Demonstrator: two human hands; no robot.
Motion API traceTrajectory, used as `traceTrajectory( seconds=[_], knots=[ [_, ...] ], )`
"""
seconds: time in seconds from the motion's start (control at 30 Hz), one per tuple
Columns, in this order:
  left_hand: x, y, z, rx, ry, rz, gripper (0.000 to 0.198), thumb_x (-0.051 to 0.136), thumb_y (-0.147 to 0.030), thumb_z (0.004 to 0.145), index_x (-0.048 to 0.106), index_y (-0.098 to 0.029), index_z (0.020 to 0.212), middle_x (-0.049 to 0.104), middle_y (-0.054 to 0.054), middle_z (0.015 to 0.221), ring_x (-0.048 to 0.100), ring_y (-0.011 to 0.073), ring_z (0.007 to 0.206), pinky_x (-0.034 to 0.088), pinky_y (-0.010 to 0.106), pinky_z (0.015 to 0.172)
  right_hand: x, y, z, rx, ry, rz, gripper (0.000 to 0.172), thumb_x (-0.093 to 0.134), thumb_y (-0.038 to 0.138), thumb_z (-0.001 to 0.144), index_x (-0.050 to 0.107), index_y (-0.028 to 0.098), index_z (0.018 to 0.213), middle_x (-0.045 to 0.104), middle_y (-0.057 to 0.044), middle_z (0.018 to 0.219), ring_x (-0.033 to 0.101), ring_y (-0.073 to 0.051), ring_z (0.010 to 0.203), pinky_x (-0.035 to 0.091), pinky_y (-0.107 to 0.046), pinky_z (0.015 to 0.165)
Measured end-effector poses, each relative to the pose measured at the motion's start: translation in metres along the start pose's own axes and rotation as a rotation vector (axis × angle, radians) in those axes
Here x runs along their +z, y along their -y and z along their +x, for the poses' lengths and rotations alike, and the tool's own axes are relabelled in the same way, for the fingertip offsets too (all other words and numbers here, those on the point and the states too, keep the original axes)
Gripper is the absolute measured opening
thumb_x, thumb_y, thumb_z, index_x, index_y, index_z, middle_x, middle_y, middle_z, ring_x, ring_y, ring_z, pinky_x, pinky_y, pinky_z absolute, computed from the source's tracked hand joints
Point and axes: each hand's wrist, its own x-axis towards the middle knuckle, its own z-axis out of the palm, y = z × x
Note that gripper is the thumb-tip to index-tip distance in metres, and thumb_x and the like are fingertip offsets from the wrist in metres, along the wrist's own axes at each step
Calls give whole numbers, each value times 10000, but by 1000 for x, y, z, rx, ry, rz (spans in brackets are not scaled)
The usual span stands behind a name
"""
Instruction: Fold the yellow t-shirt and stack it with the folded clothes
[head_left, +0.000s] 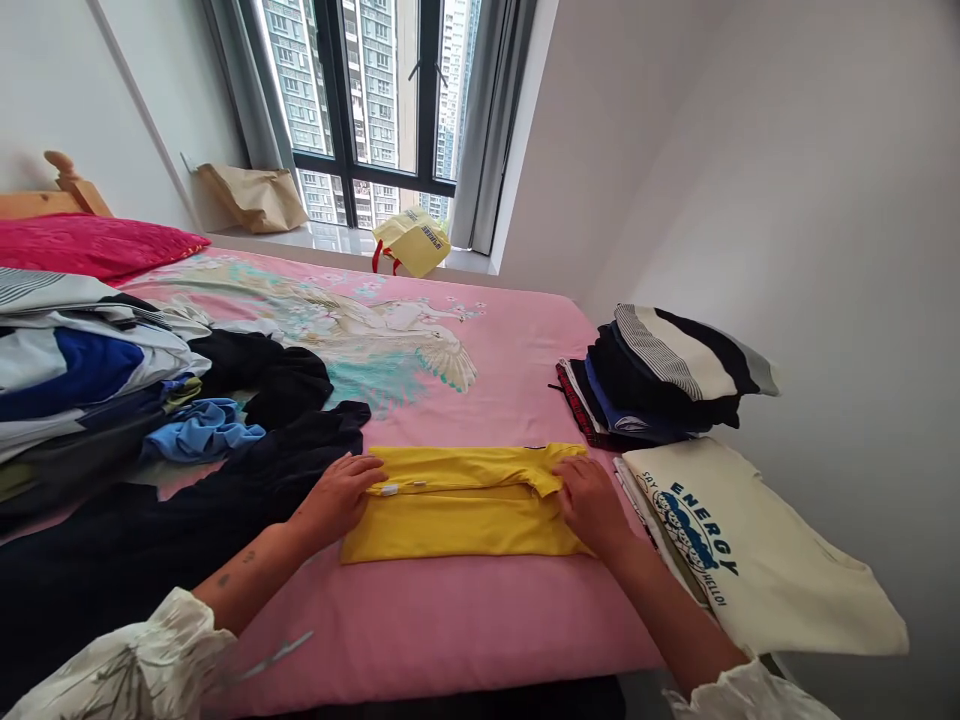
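A yellow shirt (465, 505) lies folded into a long strip on the pink bed sheet (465, 620), straight in front of me. My left hand (341, 495) rests flat on the strip's left end, fingers stretched toward a small white tag. At the right end my right hand (592, 505) presses down with its fingers curled on the edge of the cloth. Both of my sleeves are white and patterned.
Unfolded dark, blue and striped clothes (112, 400) pile up on the left. A stack of folded dark clothes (660, 380) sits at the right, with a cream "ENERGY" shirt (750, 550) in front of it. A red pillow (82, 245), a brown bag (255, 195) and a yellow bag (412, 240) lie near the window.
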Motion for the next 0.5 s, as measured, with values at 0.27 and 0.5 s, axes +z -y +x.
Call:
traceTrajectory(
  seconds=[0.27, 0.5],
  knots=[
    [3, -20, 5, -140, 77, 6, 260, 445, -320, 869, 678, -244, 954, 679, 58, 1037, 589, 225, 992, 396, 366, 853, 28, 55, 22, 3, 237, -74, 359, 564, 183, 734, 570, 191, 1093, 595, -95, 1097, 477, -240, 1086, 270, -383, 996],
    [-5, -14, 21, -154, 214, 109, 203, 461, -250, 831, 654, -226, 776, 666, 44, 881, 577, 209, 894, 308, 369, 789, 55, 39, 45, 43, 305, -235, 183, 456, 148, 851, 609, 194, 940, 632, -85, 964, 542, -215, 925, 317, -330, 819]
  ],
)
